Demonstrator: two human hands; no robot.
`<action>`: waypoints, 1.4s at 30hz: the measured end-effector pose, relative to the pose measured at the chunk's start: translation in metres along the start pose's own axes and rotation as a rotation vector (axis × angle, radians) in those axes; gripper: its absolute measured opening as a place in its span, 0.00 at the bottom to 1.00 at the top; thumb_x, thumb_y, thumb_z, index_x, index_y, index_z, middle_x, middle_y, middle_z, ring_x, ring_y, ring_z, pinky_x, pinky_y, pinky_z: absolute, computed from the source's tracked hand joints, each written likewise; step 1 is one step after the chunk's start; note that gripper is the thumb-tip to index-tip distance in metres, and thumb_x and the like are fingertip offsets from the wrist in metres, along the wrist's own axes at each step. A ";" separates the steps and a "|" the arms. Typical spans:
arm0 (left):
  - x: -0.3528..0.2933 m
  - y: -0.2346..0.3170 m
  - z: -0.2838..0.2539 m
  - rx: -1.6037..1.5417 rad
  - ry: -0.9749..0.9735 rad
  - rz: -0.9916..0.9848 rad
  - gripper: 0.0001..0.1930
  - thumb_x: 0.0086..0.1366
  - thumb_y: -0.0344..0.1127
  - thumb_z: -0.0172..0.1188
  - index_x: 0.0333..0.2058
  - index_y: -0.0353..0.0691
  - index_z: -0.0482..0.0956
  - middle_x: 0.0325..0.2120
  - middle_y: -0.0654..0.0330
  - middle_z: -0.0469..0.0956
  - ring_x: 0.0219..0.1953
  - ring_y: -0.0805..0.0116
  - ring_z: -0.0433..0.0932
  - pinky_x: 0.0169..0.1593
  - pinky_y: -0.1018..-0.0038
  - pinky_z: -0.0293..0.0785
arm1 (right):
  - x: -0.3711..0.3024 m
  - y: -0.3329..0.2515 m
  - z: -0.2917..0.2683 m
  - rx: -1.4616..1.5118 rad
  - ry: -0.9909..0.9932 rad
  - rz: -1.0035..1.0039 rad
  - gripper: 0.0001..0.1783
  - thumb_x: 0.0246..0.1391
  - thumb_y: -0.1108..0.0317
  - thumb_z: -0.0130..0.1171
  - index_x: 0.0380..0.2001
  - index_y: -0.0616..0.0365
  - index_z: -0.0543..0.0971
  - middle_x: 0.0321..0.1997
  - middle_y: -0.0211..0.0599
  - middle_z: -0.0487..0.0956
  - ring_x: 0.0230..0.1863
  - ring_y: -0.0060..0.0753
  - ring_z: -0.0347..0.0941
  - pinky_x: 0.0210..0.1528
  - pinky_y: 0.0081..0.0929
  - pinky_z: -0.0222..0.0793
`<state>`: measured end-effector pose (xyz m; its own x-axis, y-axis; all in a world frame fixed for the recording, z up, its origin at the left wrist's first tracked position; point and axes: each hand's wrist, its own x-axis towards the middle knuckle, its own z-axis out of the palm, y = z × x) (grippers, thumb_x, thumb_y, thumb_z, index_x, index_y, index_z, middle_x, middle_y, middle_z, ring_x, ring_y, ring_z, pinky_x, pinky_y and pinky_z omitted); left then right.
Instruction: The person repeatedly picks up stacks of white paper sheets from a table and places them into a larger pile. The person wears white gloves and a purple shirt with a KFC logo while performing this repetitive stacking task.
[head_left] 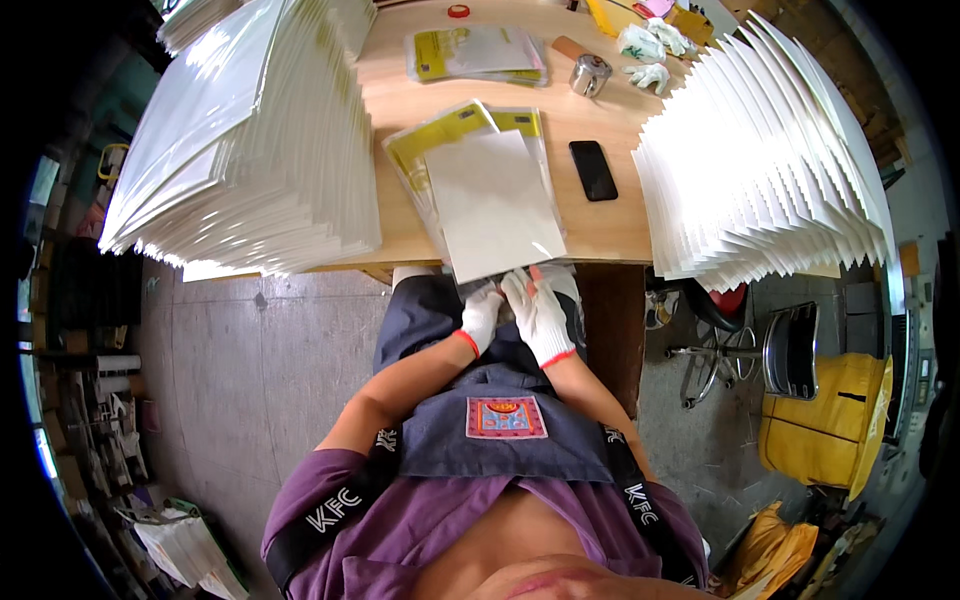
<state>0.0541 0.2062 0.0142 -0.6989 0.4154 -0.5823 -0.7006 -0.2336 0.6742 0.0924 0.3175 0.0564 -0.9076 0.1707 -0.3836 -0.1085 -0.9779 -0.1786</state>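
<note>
While the white sheet [492, 205] lies toward twelve o'clock from the left hand [481, 314] and right hand [537, 314], I cannot tell whether either grips; I judge light, even edge pressure best against creasing.

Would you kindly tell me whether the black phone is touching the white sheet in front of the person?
Apart: the head view shows a strip of wooden tabletop between the black phone and the white sheet.
</note>
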 end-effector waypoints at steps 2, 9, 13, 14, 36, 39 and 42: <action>0.012 -0.002 -0.014 -0.101 -0.028 0.041 0.12 0.62 0.30 0.43 0.43 0.42 0.71 0.37 0.61 0.75 0.37 0.66 0.76 0.39 0.69 0.76 | 0.004 0.007 -0.005 -0.051 -0.033 0.097 0.22 0.64 0.60 0.38 0.57 0.61 0.58 0.52 0.50 0.67 0.50 0.48 0.69 0.54 0.43 0.69; -0.024 0.041 -0.071 0.012 0.071 0.007 0.13 0.65 0.36 0.47 0.44 0.35 0.70 0.37 0.55 0.76 0.35 0.64 0.78 0.37 0.71 0.77 | -0.003 0.007 0.053 -1.655 -0.193 0.083 0.13 0.56 0.67 0.46 0.42 0.56 0.74 0.22 0.31 0.76 0.18 0.20 0.70 0.21 0.18 0.67; -0.034 0.063 -0.071 0.153 0.086 -0.004 0.12 0.66 0.37 0.46 0.41 0.36 0.73 0.36 0.57 0.77 0.33 0.66 0.77 0.37 0.73 0.76 | 0.021 0.031 0.041 -2.317 -0.543 -0.238 0.09 0.52 0.65 0.47 0.37 0.53 0.70 0.27 0.37 0.78 0.27 0.37 0.75 0.27 0.37 0.68; -0.035 0.065 -0.071 0.142 0.067 -0.011 0.12 0.65 0.35 0.46 0.41 0.35 0.72 0.35 0.56 0.77 0.33 0.66 0.78 0.36 0.74 0.76 | 0.024 0.036 0.043 -2.483 -0.609 -0.326 0.08 0.52 0.64 0.46 0.36 0.52 0.69 0.28 0.39 0.79 0.29 0.42 0.76 0.28 0.41 0.69; -0.059 0.087 -0.104 1.537 0.350 1.189 0.13 0.48 0.28 0.63 0.35 0.44 0.76 0.35 0.58 0.75 0.33 0.57 0.75 0.34 0.68 0.74 | -0.053 -0.169 -0.068 -2.687 0.121 0.394 0.20 0.50 0.50 0.50 0.39 0.52 0.75 0.37 0.47 0.78 0.41 0.48 0.74 0.41 0.44 0.68; -0.049 0.095 -0.083 1.581 0.216 1.462 0.12 0.44 0.29 0.66 0.29 0.42 0.76 0.34 0.57 0.75 0.35 0.56 0.74 0.34 0.66 0.73 | -0.025 -0.118 -0.003 -2.541 -0.136 -0.613 0.17 0.44 0.56 0.59 0.37 0.50 0.72 0.40 0.38 0.76 0.44 0.44 0.71 0.43 0.41 0.66; -0.047 0.101 -0.075 1.555 0.147 1.420 0.09 0.43 0.31 0.67 0.24 0.41 0.76 0.34 0.58 0.75 0.35 0.57 0.73 0.36 0.65 0.72 | 0.001 -0.088 0.032 -2.559 -0.516 -0.923 0.26 0.37 0.61 0.64 0.45 0.43 0.71 0.49 0.31 0.70 0.53 0.37 0.63 0.50 0.38 0.60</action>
<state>0.0057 0.0972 0.0752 -0.5738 0.5821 0.5762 0.8055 0.5285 0.2682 0.0885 0.3995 0.1006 -0.9436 -0.1639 0.2877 -0.2307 0.9487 -0.2161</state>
